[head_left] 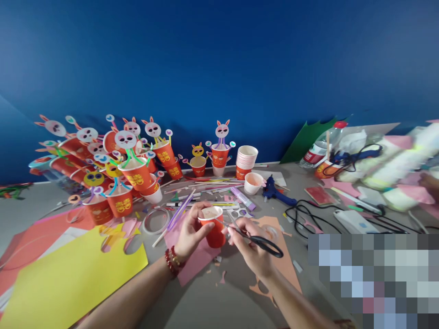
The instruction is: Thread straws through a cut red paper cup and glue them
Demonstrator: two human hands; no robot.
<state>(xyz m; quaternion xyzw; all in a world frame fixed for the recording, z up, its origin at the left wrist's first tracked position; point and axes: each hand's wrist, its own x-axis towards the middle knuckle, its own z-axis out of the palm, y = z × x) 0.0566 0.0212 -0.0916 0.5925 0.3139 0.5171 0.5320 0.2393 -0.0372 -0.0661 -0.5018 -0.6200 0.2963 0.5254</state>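
The left hand [190,233] wraps its fingers around a red cup [213,227], holding it upright just above the table [219,301], mouth up and tilted slightly toward the camera. The right hand [248,242] is closed through the black handles of a pair of scissors [255,237]; the handles lie toward the wrist and the blades run up and to the left, their tips reaching the cup's rim on its right side. So the cup sits between the two hands, gripped by the left and touched by the tool in the right, with the scissors' long axis slanting across toward the rim. Whether the blades are parted or closed is too small to tell. A beaded bracelet [173,261] circles the left wrist. Under the hands lie pink paper [197,260] and, to the left, a yellow sheet [68,278]. Farther back stand finished rabbit cups [133,173], a stack of cups [246,161], a blue glue gun [274,192] and scattered straws [192,201].
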